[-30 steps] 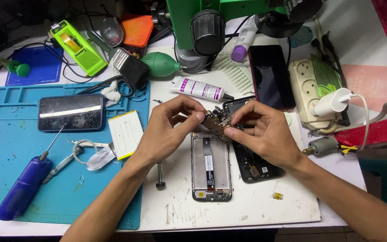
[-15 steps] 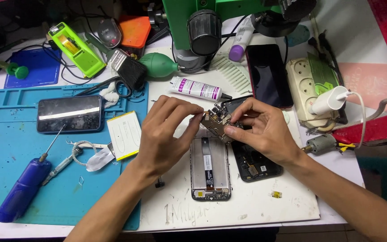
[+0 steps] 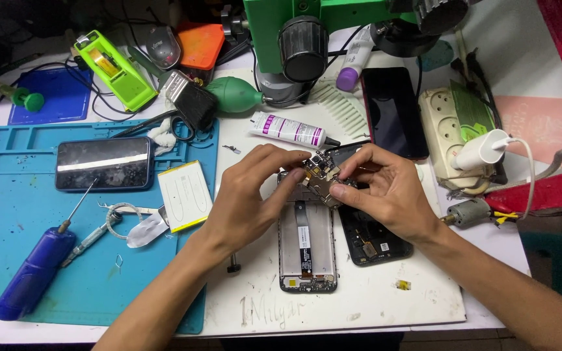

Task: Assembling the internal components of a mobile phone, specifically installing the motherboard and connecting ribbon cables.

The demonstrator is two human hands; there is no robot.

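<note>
Both of my hands meet over the middle of the white work board [image 3: 359, 312]. My left hand [image 3: 248, 198] and my right hand [image 3: 385, 188] pinch a small phone circuit board [image 3: 323, 177] between their fingertips, held a little above an opened phone frame [image 3: 306, 250] that lies face down with its insides showing. A black phone back cover [image 3: 372, 240] lies just right of the frame, partly under my right hand.
A blue mat [image 3: 47, 260] on the left holds a dark phone [image 3: 103, 164], a white battery [image 3: 185, 195], a blue electric screwdriver [image 3: 30, 276] and tweezers [image 3: 95, 237]. Behind stand a glue tube [image 3: 287, 130], black phone [image 3: 393, 112], green blower [image 3: 239, 94], microscope base [image 3: 300, 39] and power strip [image 3: 453, 133].
My hands have drawn slightly closer over the circuit board, the left fingers curling onto it. The camera view has shifted a little; nothing else on the bench has moved.
</note>
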